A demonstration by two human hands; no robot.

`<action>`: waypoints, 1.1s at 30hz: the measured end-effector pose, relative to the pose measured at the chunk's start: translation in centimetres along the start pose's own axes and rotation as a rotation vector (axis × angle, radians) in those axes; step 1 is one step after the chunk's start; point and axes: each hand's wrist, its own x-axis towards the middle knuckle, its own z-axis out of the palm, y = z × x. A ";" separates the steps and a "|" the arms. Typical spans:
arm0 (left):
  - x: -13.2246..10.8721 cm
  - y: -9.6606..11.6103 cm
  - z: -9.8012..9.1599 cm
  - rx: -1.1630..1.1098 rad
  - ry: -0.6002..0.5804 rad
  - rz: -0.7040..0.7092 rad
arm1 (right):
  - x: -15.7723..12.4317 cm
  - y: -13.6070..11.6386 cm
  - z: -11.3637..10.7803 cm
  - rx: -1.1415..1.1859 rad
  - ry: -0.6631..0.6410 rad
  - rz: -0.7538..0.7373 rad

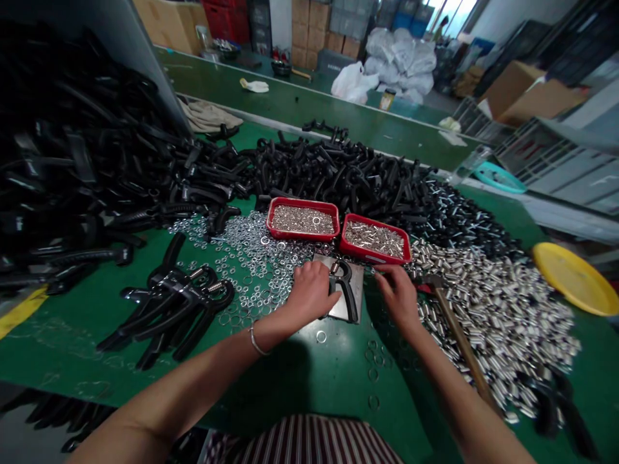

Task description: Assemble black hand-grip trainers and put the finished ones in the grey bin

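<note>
My left hand (pixel 309 291) is curled around one end of a black hand-grip part (pixel 346 290) that lies on a grey metal plate (pixel 358 283) on the green table. My right hand (pixel 397 295) is just right of the plate with its fingers pinched together near the plate's upper right edge; what they hold is too small to make out. A wooden-handled hammer (pixel 459 341) lies under my right wrist. Two red trays of small metal parts, the left one (pixel 302 220) and the right one (pixel 375 240), sit just beyond the plate.
Black handle parts are heaped at the left (pixel 82 161) and back (pixel 338 171). Assembled black grips (pixel 174 303) lie at front left. Loose washers (pixel 246 258) spread left of the trays, and small metal sleeves (pixel 503 309) pile at right. A yellow dish (pixel 575 278) sits at far right.
</note>
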 end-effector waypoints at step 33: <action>-9.7 5.0 -1.3 -0.156 0.196 0.377 | -10.4 -9.4 0.8 1.164 -0.074 0.591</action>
